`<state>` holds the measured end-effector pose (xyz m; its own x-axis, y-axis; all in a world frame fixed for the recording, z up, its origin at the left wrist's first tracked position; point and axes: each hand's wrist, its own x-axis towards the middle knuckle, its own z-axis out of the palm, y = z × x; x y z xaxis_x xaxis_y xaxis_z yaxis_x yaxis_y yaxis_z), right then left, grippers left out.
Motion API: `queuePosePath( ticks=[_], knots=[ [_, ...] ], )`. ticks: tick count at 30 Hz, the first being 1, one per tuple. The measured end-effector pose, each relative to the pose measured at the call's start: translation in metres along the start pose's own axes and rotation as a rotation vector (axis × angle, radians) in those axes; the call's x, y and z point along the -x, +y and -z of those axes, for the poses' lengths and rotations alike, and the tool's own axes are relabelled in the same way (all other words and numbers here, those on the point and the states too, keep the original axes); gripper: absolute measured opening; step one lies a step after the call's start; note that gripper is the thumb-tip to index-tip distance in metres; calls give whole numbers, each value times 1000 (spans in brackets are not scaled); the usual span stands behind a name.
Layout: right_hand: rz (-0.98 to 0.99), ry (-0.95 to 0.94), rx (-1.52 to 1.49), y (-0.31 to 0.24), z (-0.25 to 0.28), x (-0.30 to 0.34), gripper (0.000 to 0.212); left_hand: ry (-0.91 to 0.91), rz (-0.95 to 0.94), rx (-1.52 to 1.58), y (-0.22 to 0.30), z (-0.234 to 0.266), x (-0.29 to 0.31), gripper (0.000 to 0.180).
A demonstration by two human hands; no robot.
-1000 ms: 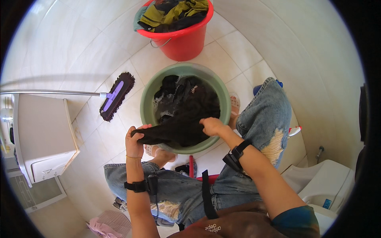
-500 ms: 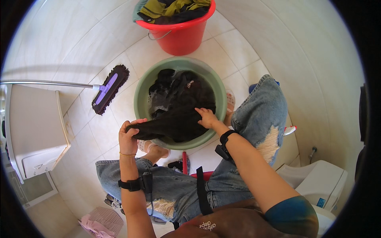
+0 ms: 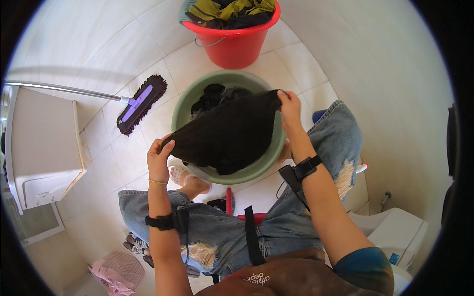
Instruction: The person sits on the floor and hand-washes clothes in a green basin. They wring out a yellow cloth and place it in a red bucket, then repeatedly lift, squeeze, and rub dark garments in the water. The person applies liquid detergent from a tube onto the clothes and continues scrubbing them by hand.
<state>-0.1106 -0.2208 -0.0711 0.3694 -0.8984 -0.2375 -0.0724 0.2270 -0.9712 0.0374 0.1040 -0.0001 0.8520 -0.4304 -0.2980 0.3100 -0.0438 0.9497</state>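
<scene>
The black cloth [image 3: 227, 130] is stretching across the green basin [image 3: 181, 106], slanting from near left to far right; whether its lower edge is touching the basin, I can't tell. The left hand [image 3: 160, 155] is gripping one corner between thumb and fingers, just outside the basin's rim. The right hand [image 3: 290, 109] is pinching the far corner above the opposite side. Behind the cloth, dark laundry [image 3: 213, 96] is lying in the basin. A red bucket [image 3: 237, 49] of clothes [image 3: 232, 10] is standing just beyond.
</scene>
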Motion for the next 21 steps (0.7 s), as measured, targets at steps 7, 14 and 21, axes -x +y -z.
queuePosePath(
  ticks=[7, 14, 21],
  knots=[
    [-72, -107, -294, -55, 13, 8, 11, -3, -5, -27, -1, -5, -2, 16],
    [-218, -226, -344, -64, 12, 27, 14, 16, 52, 53, 5, -20, -2, 14],
    [-89, -477, 251, -64, 1, 48, 20, -100, 30, 80, 14, -50, 6, 10]
  ],
)
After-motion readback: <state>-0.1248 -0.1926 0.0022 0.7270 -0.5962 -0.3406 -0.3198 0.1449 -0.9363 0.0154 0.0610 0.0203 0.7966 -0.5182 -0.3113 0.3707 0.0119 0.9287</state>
